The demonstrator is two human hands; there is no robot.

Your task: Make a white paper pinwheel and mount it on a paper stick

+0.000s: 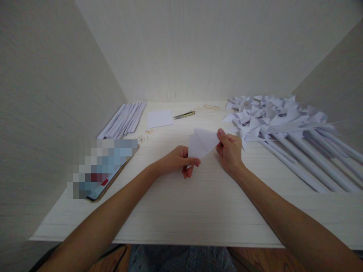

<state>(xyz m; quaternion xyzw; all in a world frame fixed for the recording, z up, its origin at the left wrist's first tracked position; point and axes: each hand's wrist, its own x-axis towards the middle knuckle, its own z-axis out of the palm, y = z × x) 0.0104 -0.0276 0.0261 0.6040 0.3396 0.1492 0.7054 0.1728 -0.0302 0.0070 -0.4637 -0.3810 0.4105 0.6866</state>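
Note:
Between my two hands a sheet of white paper (202, 141) is held up above the table, with a fold line showing across it. My left hand (184, 160) pinches its lower left edge between thumb and fingers. At the paper's right corner, my right hand (229, 149) grips with thumb and fingertips. Behind the paper lie a small stack of white paper squares (160, 118) and a pair of thread snips (184, 115) with pointed blades.
Paper pinwheels (263, 117) on rolled paper sticks (306, 158) pile up at the right. Several white paper sticks (123, 121) lie at the back left. A phone (113, 170), partly blurred out, rests at the left, near small pale bits (144, 135). Walls enclose the table (181, 211).

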